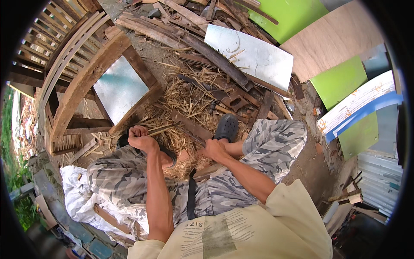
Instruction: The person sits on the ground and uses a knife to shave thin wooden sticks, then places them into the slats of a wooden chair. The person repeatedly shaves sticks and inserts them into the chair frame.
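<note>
Curled closed near the camouflage-trousered left leg point(115, 167): left hand point(141, 138), near one end of a thin, straight, tan wooden strip point(161, 129); impossible to tell whether gripped. Closed in a fist just inside the bare right shin point(235, 149): right hand point(214, 150), beside the near end of a long, flat, reddish-brown wooden plank point(189, 125), contents hidden. Around strip and plank, a loose heap of dry, straw-coloured shavings point(188, 98). Farther left, a brown timber frame point(79, 93).
</note>
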`<state>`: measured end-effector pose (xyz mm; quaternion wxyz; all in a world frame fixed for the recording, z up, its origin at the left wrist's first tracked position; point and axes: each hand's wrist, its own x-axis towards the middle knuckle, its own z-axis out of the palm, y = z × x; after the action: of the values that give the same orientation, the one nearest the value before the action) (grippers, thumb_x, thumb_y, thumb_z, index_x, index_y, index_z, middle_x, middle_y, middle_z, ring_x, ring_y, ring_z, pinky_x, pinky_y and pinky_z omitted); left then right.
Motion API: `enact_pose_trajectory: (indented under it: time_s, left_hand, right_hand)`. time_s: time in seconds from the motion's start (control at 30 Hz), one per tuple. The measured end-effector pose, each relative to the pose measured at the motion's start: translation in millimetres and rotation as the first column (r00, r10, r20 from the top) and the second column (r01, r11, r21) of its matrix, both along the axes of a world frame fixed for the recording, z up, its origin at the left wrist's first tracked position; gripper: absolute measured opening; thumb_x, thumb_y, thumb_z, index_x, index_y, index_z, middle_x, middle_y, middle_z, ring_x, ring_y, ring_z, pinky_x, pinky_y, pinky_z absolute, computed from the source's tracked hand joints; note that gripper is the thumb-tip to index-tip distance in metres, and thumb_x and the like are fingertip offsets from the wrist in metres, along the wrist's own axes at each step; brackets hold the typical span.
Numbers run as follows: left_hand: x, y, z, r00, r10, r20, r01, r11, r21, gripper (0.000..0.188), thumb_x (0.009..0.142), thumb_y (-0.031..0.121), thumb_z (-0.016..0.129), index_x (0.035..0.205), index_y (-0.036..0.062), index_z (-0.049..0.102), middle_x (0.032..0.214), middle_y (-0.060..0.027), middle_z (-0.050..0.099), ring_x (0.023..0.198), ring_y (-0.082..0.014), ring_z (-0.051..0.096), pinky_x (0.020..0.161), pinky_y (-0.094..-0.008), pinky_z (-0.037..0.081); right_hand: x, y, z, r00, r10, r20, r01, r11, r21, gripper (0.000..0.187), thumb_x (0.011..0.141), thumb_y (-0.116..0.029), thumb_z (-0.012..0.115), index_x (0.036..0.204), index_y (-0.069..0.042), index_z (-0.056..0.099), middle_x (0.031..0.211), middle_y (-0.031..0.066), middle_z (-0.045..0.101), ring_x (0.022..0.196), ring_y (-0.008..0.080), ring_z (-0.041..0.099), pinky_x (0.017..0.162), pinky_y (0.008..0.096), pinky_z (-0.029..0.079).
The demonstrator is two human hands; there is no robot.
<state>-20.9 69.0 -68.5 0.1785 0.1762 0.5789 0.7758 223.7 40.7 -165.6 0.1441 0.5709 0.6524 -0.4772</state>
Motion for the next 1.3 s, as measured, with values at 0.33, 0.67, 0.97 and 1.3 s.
enact_pose_trajectory:
  time_s: [0.33,0.67,0.97,1.3]
  left_hand:
    - [0.9,0.5,-4.6,1.0,-0.007,-0.016,0.007,1.0,-0.016,0.023,0.086,0.006,0.034,0.065,0.0111,0.025,0.058,-0.0009,0.028,0.054,-0.0105,0.023,0.049,-0.0273,0.02]
    - [5.2,1.1,-2.6,1.0,-0.027,-0.002,0.027,1.0,0.013,0.024,0.088,0.007,0.032,0.066,0.0108,0.023,0.06,0.0,0.026,0.056,-0.0105,0.019,0.05,-0.0285,0.019]
    - [5.5,-2.8,-5.2,0.998,-0.053,0.015,0.053,0.999,0.001,0.024,0.089,0.009,0.031,0.065,0.0108,0.024,0.058,-0.0011,0.029,0.055,-0.0108,0.022,0.05,-0.0279,0.02]
    - [10.9,0.4,1.8,0.999,-0.03,-0.014,0.03,0.999,-0.02,0.026,0.087,0.011,0.033,0.064,0.0123,0.024,0.056,-0.0016,0.028,0.054,-0.0113,0.022,0.05,-0.028,0.021]
  right_hand:
    - [5.6,-2.6,3.8,0.999,-0.015,0.041,0.015,1.0,0.009,0.045,0.079,-0.034,0.071,0.096,0.007,0.071,0.096,0.0287,0.07,0.094,0.0415,0.069,0.08,0.0467,0.055]
    - [6.8,-7.9,-7.4,0.994,0.022,0.11,-0.023,1.0,0.009,0.043,0.082,-0.035,0.068,0.096,0.005,0.071,0.094,0.0302,0.069,0.094,0.0433,0.068,0.083,0.0494,0.055]
    - [-0.1,3.0,-14.6,0.995,-0.022,0.101,0.041,0.981,-0.192,0.042,0.081,-0.032,0.068,0.103,0.005,0.069,0.099,0.0304,0.068,0.094,0.0461,0.067,0.082,0.0495,0.055]
    - [-55.0,-18.2,25.3,0.951,-0.092,-0.296,0.135,0.983,0.128,0.038,0.083,-0.034,0.067,0.095,0.002,0.07,0.083,0.0286,0.068,0.082,0.0486,0.066,0.075,0.0519,0.054]
